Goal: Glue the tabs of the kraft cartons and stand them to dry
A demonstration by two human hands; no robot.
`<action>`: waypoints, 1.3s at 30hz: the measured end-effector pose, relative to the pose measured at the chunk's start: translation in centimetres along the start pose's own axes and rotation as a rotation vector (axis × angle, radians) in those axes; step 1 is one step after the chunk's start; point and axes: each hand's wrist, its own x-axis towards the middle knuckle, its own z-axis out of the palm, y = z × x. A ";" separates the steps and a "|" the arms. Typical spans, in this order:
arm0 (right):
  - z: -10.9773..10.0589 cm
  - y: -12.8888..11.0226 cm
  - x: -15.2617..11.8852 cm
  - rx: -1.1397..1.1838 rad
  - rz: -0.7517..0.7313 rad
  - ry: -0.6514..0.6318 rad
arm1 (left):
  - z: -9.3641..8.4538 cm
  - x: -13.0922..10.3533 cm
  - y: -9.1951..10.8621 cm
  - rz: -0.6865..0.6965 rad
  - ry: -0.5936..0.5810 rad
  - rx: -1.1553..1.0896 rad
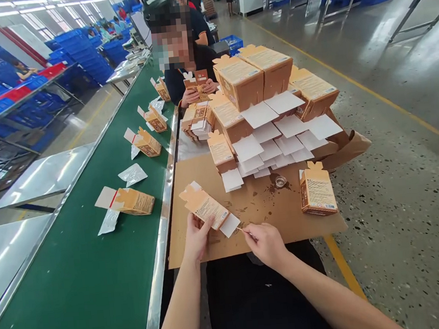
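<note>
My left hand [198,234] is closed on the lower side of an orange printed carton [207,206], its thumb on the printed face. The carton lies tilted over the brown cardboard sheet [286,227], and its white flap [230,225] points toward my right hand [264,242]. Thumb and finger of that hand pinch a thin stick [242,229], whose tip is at the flap's edge. Another orange carton [317,191] stands on the sheet's right side. A small clear round dish [280,181] sits among dark wet spots.
Cartons with white flaps [259,115] are piled at the sheet's back. On the left runs a green conveyor [99,277] bearing several cartons and clear plastic packets [133,175]. Across the pile a person [170,84] holds a carton. A metal rail [163,225] edges the conveyor.
</note>
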 end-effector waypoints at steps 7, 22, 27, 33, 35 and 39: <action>1.9 -0.4 -0.5 -0.056 -0.090 -0.048 | 0.2 -0.7 0.5 0.036 -0.042 0.064; -3.1 0.9 -2.7 0.050 0.067 0.109 | 0.2 -3.8 -3.3 0.254 -0.006 0.304; -4.0 0.5 -3.7 0.095 0.137 0.104 | 0.3 -4.3 -4.3 0.284 0.068 0.379; -3.7 0.5 -3.3 0.169 0.174 0.035 | 0.5 -3.3 -3.9 0.302 0.103 0.395; -3.9 0.7 -3.3 0.186 0.163 0.051 | -1.3 -2.4 -2.8 0.344 0.250 0.390; -4.6 1.2 -3.4 0.223 0.139 0.114 | -8.7 -1.1 1.3 0.416 0.639 0.305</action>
